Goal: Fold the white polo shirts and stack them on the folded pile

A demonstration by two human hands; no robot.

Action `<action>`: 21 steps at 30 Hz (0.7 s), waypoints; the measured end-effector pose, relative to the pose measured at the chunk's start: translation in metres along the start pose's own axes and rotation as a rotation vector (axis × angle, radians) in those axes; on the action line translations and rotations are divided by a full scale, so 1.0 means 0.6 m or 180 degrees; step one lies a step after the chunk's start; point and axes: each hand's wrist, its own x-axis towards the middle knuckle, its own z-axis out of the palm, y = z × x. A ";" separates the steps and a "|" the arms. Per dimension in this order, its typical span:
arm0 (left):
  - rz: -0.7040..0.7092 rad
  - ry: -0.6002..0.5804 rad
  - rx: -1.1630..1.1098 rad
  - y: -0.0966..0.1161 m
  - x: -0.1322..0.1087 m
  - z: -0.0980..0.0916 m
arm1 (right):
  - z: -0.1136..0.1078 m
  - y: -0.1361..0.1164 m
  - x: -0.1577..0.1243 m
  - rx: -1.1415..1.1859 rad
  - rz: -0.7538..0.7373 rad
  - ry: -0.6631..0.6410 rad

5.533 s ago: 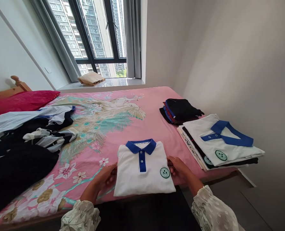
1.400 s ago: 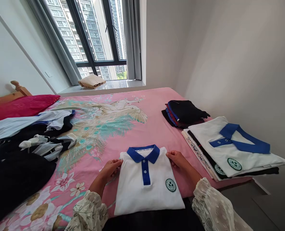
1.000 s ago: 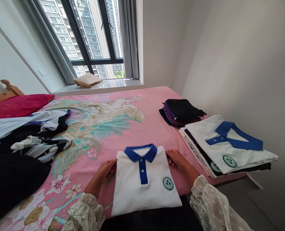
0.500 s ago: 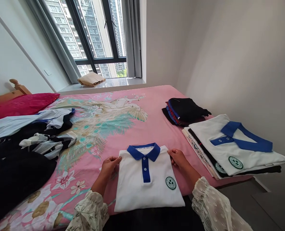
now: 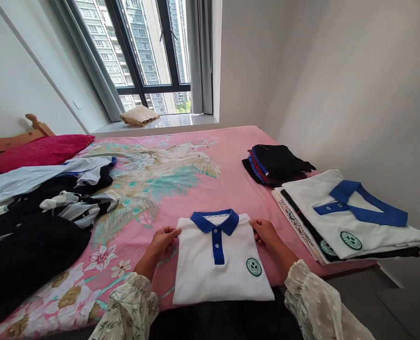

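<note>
A folded white polo shirt (image 5: 199, 264) with a blue collar, a blue button strip and a round green badge lies at the near edge of the bed, its collar toward the window. My left hand (image 5: 164, 243) pinches the shirt's upper left corner between thumb and fingers. At the upper right corner my right hand (image 5: 264, 232) grips the fabric in the same way. To the right is a stack of folded shirts, topped by another white polo (image 5: 312, 189) with a blue collar. Behind that stack sits a pile of dark folded clothes (image 5: 280, 160).
Loose black, striped and light blue clothes (image 5: 29, 255) lie heaped on the left of the pink flowered bed (image 5: 231, 165). A red pillow (image 5: 47, 151) is behind them. On the window sill rests a beige bundle (image 5: 139, 115). A wall stands at the right.
The view has shifted slightly, so most things appear a little further right. Both hands still hold the shirt's upper corners, and its lower edge sits slightly higher in the view.
</note>
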 end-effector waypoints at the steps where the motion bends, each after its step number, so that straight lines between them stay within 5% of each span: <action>1: -0.0058 -0.0128 0.0023 -0.002 -0.005 -0.003 | -0.003 -0.001 -0.004 -0.0013 0.0010 -0.0051; 7: -0.0298 -0.0824 0.0267 -0.012 -0.035 -0.016 | -0.019 0.008 -0.040 -0.0127 0.0030 -0.0296; 16: 0.0007 -0.0208 0.0366 -0.041 -0.055 0.007 | -0.014 0.016 -0.058 -0.0068 -0.0041 -0.0029; 21: -0.0304 -0.0562 0.0308 -0.050 -0.070 -0.002 | -0.022 0.018 -0.076 -0.0100 0.0145 -0.0464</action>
